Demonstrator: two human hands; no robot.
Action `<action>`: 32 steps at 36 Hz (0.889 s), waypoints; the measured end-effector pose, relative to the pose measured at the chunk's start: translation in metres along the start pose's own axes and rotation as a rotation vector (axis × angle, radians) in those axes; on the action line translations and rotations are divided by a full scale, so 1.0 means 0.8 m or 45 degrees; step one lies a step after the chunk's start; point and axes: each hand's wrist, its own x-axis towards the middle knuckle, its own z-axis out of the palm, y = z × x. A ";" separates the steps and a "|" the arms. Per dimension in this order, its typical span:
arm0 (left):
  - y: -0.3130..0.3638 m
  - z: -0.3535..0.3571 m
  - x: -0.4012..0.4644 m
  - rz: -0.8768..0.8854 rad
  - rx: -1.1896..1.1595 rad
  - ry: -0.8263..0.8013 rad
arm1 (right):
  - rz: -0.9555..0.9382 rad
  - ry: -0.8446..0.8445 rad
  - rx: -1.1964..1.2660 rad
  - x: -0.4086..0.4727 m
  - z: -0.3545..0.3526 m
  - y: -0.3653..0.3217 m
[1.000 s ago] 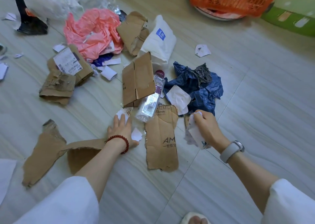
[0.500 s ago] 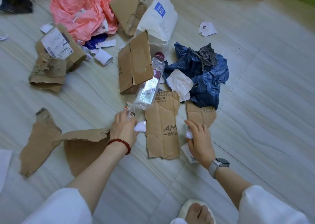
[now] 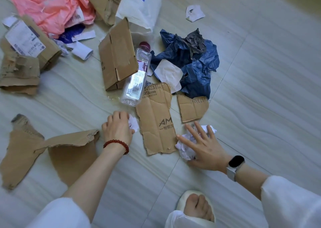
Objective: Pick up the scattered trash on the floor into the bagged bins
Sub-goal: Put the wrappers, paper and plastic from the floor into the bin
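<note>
Since half a second ago, the right hand (image 3: 203,146) has been spread from a curl over a small scrap into straight, fanned fingers (image 3: 192,130) laid on a larger crumpled white paper wad (image 3: 186,146), while the view has been brought closer to the floor. The wad is pressed against the pale tiled floor (image 3: 260,88), just beside the right edge of the long printed brown cardboard strip (image 3: 156,120). The wrist behind it carries a dark-faced watch on a silver band (image 3: 234,165).

At the left hand (image 3: 118,128), the fingers are curled and a small crumpled white paper scrap (image 3: 133,123) is pinched, just beside the strip's left edge; a red beaded bracelet (image 3: 116,145) sits on that wrist.

Little appears done: no bin is in view, and most litter is left lying, including the clear plastic bottle with a maroon cap (image 3: 137,76), the crumpled dark blue plastic bag (image 3: 196,66), the pink crumpled plastic sheet (image 3: 52,7) and the large torn brown cardboard piece (image 3: 43,153) towards the floor's near left.
</note>
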 end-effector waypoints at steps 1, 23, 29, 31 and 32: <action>0.002 0.001 -0.001 -0.011 -0.010 -0.008 | 0.020 0.001 0.009 -0.002 -0.004 0.001; 0.002 -0.031 -0.019 0.004 -0.750 0.393 | 0.305 0.293 1.035 0.056 -0.085 -0.017; 0.045 -0.091 0.012 0.330 -0.572 0.697 | 0.469 0.361 0.920 0.104 -0.143 0.004; 0.055 -0.105 0.036 0.505 -0.374 0.687 | 0.533 0.322 0.943 0.112 -0.163 0.006; 0.059 -0.112 0.048 0.586 -0.272 0.656 | 0.539 0.302 0.963 0.116 -0.170 0.007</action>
